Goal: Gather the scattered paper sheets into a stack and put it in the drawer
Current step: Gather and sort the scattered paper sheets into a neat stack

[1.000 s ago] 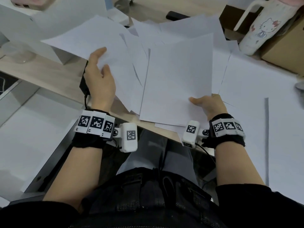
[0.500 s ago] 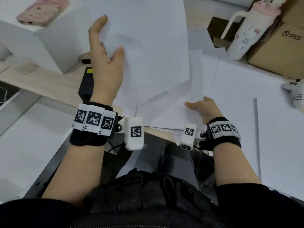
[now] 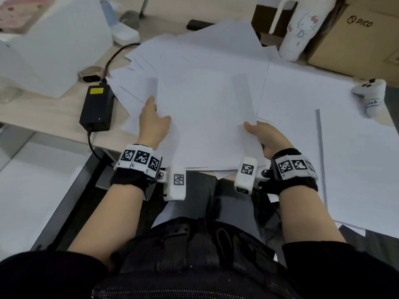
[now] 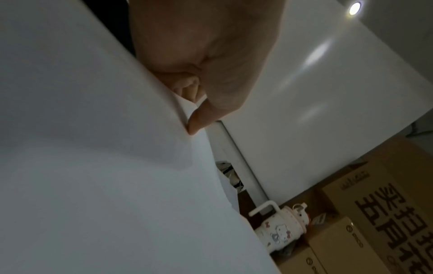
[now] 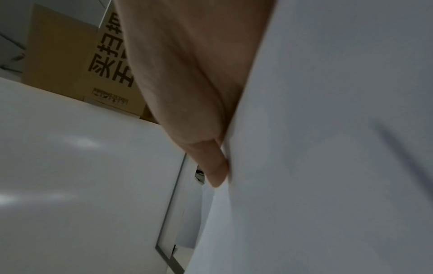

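Nearest the seated person, both hands hold a sheaf of white paper sheets (image 3: 205, 117) at the near edge of the pale wooden desk (image 3: 49, 111). The left hand (image 3: 153, 124) grips the sheaf's left edge, thumb on top and fingers curled underneath; the left wrist view shows the thumb pressing the paper against the curled fingers. The right hand (image 3: 264, 137) pinches the lower right corner, thumb flat on the top sheet; its other fingers are hidden beneath the paper. The sheets are thin, matte and rectangular, and fan out unevenly toward the far left. More loose sheets (image 3: 302, 93) lie flat to the right. A black rectangular power adapter (image 3: 97, 106) with a yellow label sits just left of the sheaf, its cable curving away. Farther right lies a white game controller (image 3: 371, 98). At the far edge stand a white cartoon-printed tumbler (image 3: 300, 29) with a looped handle and, touching it, a brown cardboard box (image 3: 356, 35); the contents of both are not visible.
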